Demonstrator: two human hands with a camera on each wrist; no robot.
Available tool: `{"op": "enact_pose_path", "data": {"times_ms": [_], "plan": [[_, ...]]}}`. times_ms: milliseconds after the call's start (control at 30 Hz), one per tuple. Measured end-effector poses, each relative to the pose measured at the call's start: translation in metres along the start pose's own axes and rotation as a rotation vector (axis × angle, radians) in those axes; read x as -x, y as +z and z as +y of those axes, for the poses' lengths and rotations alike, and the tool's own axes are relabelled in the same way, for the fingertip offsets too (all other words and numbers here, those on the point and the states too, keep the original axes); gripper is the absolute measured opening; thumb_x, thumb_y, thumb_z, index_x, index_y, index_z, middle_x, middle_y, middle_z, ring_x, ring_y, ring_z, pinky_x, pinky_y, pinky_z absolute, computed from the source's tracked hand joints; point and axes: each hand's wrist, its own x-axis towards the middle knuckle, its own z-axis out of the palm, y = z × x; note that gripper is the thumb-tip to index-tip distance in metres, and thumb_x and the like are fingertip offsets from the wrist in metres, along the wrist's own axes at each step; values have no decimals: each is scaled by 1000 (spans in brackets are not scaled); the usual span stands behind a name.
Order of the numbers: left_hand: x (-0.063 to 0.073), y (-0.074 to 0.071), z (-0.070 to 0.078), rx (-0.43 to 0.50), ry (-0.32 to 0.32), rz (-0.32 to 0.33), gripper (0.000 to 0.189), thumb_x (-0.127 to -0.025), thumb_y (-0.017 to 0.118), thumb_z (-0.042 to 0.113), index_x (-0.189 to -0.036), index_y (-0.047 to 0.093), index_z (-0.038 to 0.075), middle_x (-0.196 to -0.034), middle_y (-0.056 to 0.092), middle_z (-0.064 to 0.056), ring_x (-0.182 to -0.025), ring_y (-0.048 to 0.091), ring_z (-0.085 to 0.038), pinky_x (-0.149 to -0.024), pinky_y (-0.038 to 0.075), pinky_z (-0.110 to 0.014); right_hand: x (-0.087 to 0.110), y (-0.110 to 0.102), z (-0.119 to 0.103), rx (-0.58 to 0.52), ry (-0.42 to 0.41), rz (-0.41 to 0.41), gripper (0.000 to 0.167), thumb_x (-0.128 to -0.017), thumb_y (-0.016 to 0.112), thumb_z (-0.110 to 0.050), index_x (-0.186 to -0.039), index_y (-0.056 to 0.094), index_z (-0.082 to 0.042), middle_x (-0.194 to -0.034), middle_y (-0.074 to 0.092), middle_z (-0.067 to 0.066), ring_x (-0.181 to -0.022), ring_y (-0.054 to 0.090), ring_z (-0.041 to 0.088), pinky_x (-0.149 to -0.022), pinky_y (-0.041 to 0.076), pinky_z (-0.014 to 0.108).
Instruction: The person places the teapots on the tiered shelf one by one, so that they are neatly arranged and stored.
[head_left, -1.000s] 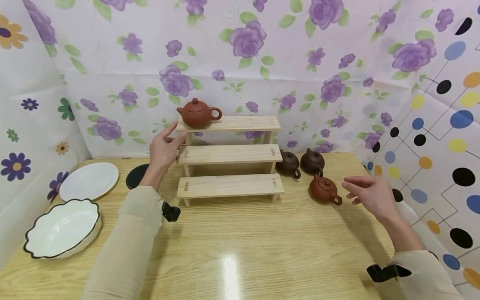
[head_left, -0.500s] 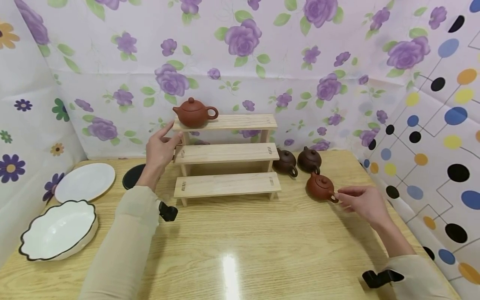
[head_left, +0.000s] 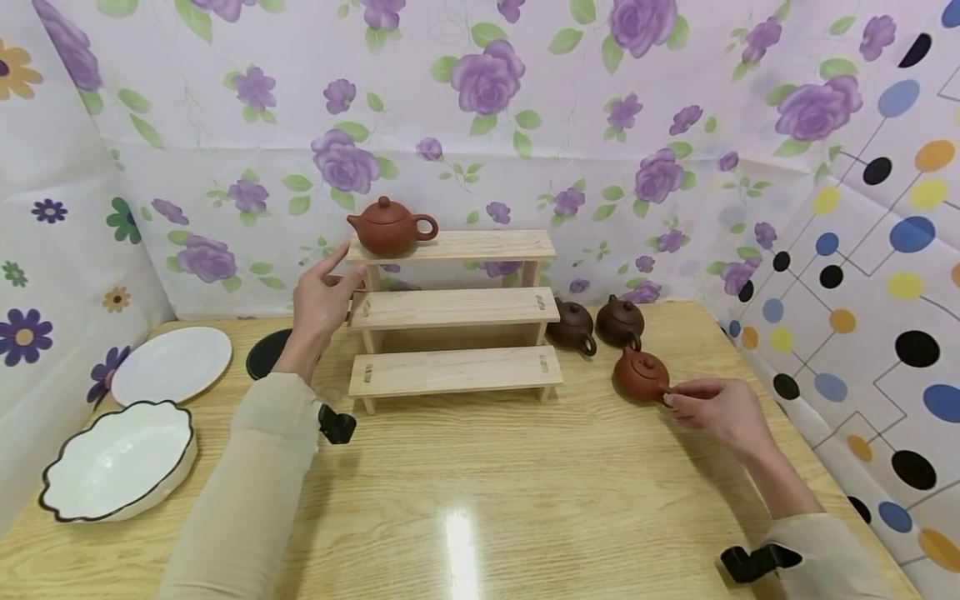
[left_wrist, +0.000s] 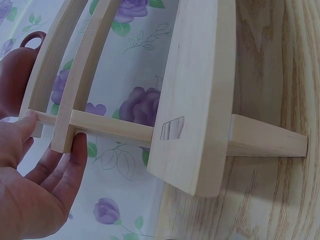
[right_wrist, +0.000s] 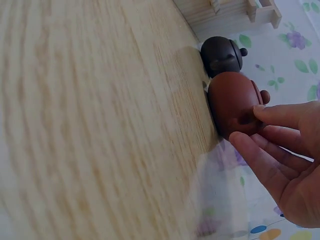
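Observation:
A three-step wooden shelf (head_left: 455,306) stands on the table. My left hand (head_left: 321,298) grips its left side near the upper steps; in the left wrist view the thumb and fingers (left_wrist: 75,165) lie about the side frame. One reddish-brown teapot (head_left: 386,229) sits at the left end of the top step, just above that hand. On the table to the right, my right hand (head_left: 723,414) pinches the handle of a second reddish-brown teapot (head_left: 640,375). The right wrist view has thumb and fingertips at this teapot (right_wrist: 232,102), mostly covering its handle.
Two dark brown teapots, one (head_left: 572,327) beside the shelf and another (head_left: 620,320) behind the held teapot, stand close together. At the left are a white plate (head_left: 172,364), a black round dish (head_left: 264,354) and a scalloped white bowl (head_left: 120,462). Patterned cloth (head_left: 420,108) hangs behind.
My right hand has moved left to the reddish-brown teapot on the table and now pinches its handle. The left hand stays on the shelf. The head view has shifted slightly.

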Motion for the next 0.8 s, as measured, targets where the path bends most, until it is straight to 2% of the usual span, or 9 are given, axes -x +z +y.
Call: {"op": "enact_pose_path", "data": {"times_ms": [467, 800], "plan": [[0, 1, -1, 8, 10, 10, 60, -107, 60, 45, -163, 41, 36, -121, 75, -24, -56, 55, -4, -51, 40, -24, 2, 4, 1, 6, -6, 35, 40, -97, 79, -20, -122, 75, 10, -113, 78, 22, -80, 80, 14, -74, 64, 30], [1, 2, -1, 6, 16, 15, 59, -108, 60, 45, -163, 42, 35, -121, 75, -24, -58, 57, -4, -51, 40, -23, 4, 4, 3, 108, -46, 73, 29, -99, 76, -18, -116, 79, 6, -115, 77, 26, -82, 81, 17, -71, 63, 27]]}}
